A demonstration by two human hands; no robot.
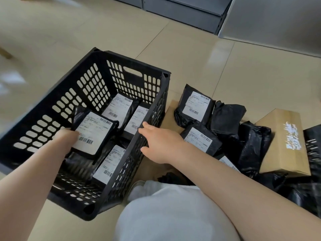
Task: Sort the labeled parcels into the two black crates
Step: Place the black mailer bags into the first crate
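Observation:
One black perforated crate (97, 54) stands on the tiled floor at the left, with several black labeled parcels (118, 108) lying in its bottom. Inside the crate my left hand (66, 139) grips a black parcel with a white barcode label (93, 133), held above the others. My right hand (159, 145) grips the crate's right rim with its fingers curled over the wall. To the right of the crate lies a pile of black labeled parcels (196, 106). No second crate shows in this view.
A brown cardboard box (286, 145) with a blurred label lies at the right among the black bags. Flat cardboard (171, 119) sits under the pile. My knee in grey cloth (170, 214) is at the bottom. Grey cabinets (191, 13) stand at the back.

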